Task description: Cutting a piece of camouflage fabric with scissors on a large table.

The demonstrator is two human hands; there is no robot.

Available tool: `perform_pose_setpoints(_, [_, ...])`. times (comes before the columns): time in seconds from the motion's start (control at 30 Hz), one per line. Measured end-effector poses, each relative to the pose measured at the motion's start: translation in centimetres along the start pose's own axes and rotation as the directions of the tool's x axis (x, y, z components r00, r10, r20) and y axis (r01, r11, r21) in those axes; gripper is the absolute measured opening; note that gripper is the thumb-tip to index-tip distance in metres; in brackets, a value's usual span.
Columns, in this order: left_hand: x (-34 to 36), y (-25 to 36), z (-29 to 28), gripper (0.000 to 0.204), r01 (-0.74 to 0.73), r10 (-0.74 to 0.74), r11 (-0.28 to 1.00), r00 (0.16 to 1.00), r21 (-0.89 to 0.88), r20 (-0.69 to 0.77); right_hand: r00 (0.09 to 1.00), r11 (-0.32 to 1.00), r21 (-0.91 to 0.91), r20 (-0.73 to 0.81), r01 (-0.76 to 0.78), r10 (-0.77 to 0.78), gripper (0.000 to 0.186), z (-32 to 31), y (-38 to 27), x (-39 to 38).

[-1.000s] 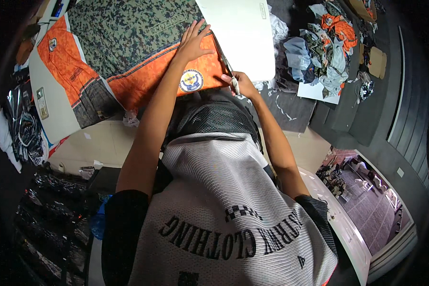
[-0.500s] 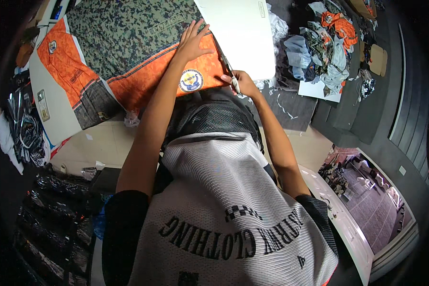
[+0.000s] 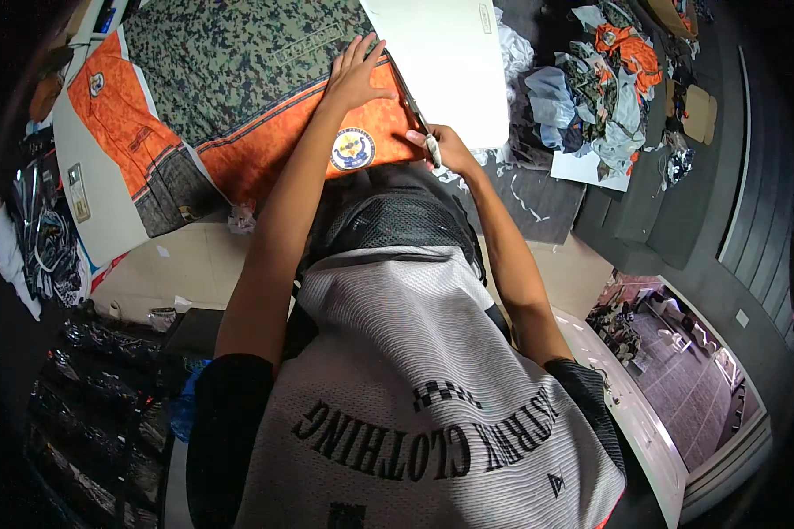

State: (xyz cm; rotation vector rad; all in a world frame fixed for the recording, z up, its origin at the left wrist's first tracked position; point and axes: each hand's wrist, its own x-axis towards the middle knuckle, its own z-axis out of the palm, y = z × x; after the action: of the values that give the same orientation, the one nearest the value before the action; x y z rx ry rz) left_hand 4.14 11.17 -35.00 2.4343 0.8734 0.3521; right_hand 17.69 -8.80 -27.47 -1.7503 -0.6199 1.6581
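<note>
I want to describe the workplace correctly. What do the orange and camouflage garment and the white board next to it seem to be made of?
The orange and camouflage garment looks like thin printed synthetic fabric, probably a sports jersey: it lies flat and limp under the left hand, with a matte finish and a round emblem. The white board seems rigid and smooth, perhaps plastic or coated card; its edges stay straight. The right hand holds a slim tool, probably scissors.

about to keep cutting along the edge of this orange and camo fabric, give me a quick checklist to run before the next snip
1. Left hand flat on the fabric, holding it down: ok.
2. Left fingers clear of the scissors: ok, they lie just left of the blades.
3. Right hand gripping the scissors handle: ok.
4. Blades lined up along the fabric's right edge: cannot tell, too small.
5. Round badge away from the cut line: ok.
6. White board beside the blades, not under them: cannot tell.
</note>
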Motion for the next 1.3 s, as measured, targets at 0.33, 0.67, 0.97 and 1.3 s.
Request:
perform_pose_setpoints(0.33, [1.4, -1.0, -1.2, 0.079, 0.013, -0.013, 1.0, 0.999, -0.011, 0.042, 1.0, 1.0, 0.011, 0.016, 0.022, -0.022, 0.042, 0.0, 0.4, 0.5])
perform_pose_setpoints(0.67, [1.4, -0.9, -1.0, 0.075, 0.008, -0.008, 1.0, 1.0, -0.002, 0.008, 1.0, 1.0, 0.013, 0.001, 0.009, -0.009, 0.041, 0.0, -0.1, 0.5])
perform_pose_setpoints(0.97, [1.5, -1.1, -0.9, 0.076, 0.009, -0.009, 1.0, 1.0, -0.009, 0.011, 1.0, 1.0, -0.027, -0.003, 0.013, -0.013, 0.042, 0.1, 0.0, 1.1])
perform_pose_setpoints(1.3, [1.5, -1.0, -1.1, 0.077, -0.005, 0.004, 0.999, 1.0, 0.045, 0.03, 0.998, 0.999, -0.031, -0.052, 0.016, -0.018, 0.046, 0.3, -0.6, 0.8])
